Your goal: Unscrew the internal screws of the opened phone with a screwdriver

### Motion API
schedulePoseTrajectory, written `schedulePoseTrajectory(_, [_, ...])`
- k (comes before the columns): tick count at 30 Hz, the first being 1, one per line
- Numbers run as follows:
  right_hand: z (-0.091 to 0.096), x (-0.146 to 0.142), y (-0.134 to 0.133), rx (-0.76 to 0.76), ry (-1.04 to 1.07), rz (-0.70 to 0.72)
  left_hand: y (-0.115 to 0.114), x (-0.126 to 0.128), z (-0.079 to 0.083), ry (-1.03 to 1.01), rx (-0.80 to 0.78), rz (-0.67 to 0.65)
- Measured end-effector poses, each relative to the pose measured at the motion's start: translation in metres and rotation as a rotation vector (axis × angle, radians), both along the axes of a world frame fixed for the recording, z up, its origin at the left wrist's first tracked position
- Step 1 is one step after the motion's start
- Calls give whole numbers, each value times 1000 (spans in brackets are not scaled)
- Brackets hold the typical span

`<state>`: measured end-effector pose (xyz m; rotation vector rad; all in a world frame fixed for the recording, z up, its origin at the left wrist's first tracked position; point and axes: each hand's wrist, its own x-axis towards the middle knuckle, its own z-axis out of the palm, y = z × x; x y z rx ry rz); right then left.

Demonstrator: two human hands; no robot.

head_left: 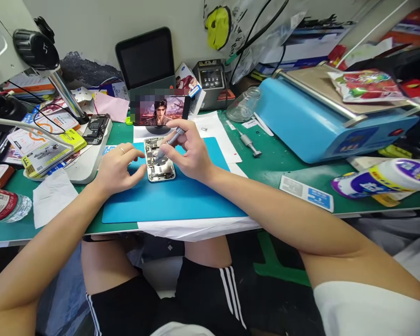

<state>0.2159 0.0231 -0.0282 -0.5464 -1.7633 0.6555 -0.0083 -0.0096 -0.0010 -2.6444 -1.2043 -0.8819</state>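
An opened phone (151,173) lies on the blue mat (182,200) with its inner parts and boards bared. My right hand (193,154) grips a grey screwdriver (176,136), slanted down with its lower end over the middle of the phone. The tip itself is too small to make out. On the phone's left side is my left hand (121,168), a ring on one finger. Its thumb and forefinger are spread, their tips at the phone's edge. Whether they press on it, I cannot tell.
Behind the phone a screen (161,111) shows a video. Another screwdriver (249,143) lies right of the mat. A blue machine (301,126), a glass jar (243,105) and a white bottle (381,178) stand or lie rightward. Boxes (52,151) and a water bottle (7,205) are leftward.
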Motion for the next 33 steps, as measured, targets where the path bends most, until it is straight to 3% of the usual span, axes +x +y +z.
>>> schedulePoseTrajectory(12, [-3,-1,5,103,61,25,8,0,-10,-10,-7,-159])
schedulePoseTrajectory(33, [-3,2,6,175,-8,4,13,-1,-11,21,14,-201])
